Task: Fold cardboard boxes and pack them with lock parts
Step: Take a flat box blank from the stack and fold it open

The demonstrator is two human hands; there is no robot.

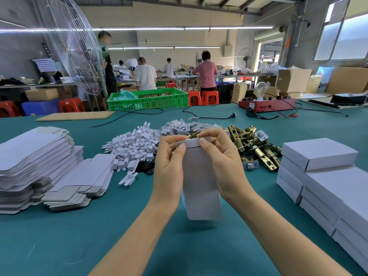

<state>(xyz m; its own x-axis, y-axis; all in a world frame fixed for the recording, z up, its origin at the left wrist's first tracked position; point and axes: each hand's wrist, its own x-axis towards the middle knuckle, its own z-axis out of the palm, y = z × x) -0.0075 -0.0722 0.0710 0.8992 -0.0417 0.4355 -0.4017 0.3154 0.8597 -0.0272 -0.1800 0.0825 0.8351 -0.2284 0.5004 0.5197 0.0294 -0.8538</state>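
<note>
Green table [199, 246] fills the lower frame – everything sits on it. Lower right: stacked closed white boxes [328, 182], running off the right edge. Left side: tall pile of flat box blanks [33, 156], with a lower fanned-out pile of blanks [83, 180] just beside it toward centre. Centre, beyond your hands: heap of white plastic inserts [131, 146], then a heap of small bagged parts [179, 126] behind it, and right of centre the brass lock latches [254, 146], touching each other in a loose pile.

Middle of the frame, you hold one white box [201, 188] upright above the table, clear of the surface – its shadow shows below. Your left hand [169, 166] grips the box's left edge, thumb on the top flap. Your right hand [225, 162] grips the right edge, fingers curled over the top, thumb pressing the same flap. Something brass shows at the box's top, just behind your fingers; can't tell if it's inside.

Upper centre: green crate [148, 99] past the table's far edge.
</note>
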